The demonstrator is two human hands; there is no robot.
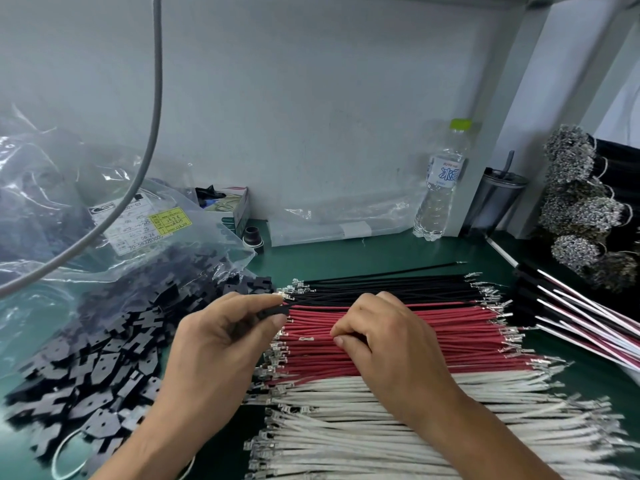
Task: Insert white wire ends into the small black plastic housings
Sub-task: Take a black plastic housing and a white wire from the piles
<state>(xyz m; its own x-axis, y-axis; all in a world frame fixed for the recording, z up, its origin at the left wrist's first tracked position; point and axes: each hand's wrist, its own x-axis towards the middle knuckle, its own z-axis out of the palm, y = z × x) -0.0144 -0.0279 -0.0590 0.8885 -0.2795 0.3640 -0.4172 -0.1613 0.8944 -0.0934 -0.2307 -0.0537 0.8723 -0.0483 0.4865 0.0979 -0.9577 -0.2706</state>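
A small black plastic housing (273, 311) is pinched between thumb and fingertips of the left hand (221, 344), held just above the left ends of the wire rows. The right hand (381, 341) is curled, fingers closed on a wire among the red insulated wires (450, 337); which one exactly can't be told.

The white insulated wires (433, 410) lie nearest, below both hands, long axis left-right, metal crimp terminals (273, 415) at their left ends, i.e. on the housing side. The right hand is judged nearer to them, approx. touching w/ wrist. Loose flat black plastic housings (104, 362) are piled left on the green tabletop (363, 258).
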